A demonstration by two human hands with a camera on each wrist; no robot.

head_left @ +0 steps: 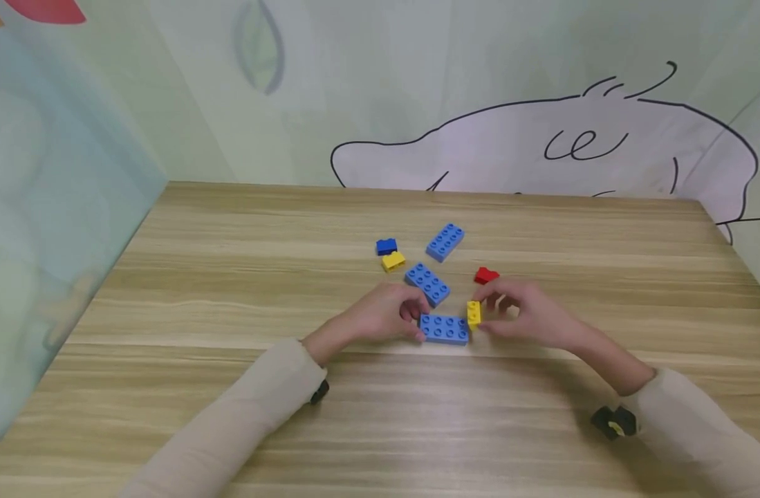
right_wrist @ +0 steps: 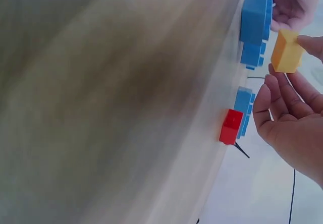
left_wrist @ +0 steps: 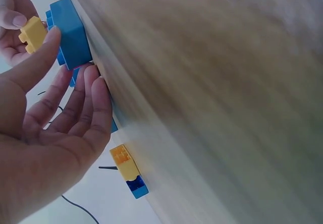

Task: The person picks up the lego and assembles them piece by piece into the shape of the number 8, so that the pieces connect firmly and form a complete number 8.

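My left hand [head_left: 382, 312] grips the left end of a long blue toy brick [head_left: 444, 330] lying on the table, studs up. Between thumb and fingers, my right hand [head_left: 532, 315] pinches a small yellow brick [head_left: 474, 314] by the blue brick's right end. The right wrist view has this yellow brick [right_wrist: 286, 51] lifted off the tabletop, its studs turned away from that camera. Whether the two bricks touch is hard to tell. In the left wrist view, the thumb lies against the near side of the blue brick [left_wrist: 70, 35].
Behind the hands lie two more long blue bricks, one close [head_left: 427, 283] and one farther back [head_left: 445, 242]. A dark blue small brick [head_left: 386, 247] and another yellow one [head_left: 393, 261] sit to their left. Beyond my right fingertips is a red brick [head_left: 487, 275]. A painted wall [head_left: 392, 90] borders the wooden table [head_left: 230, 277].
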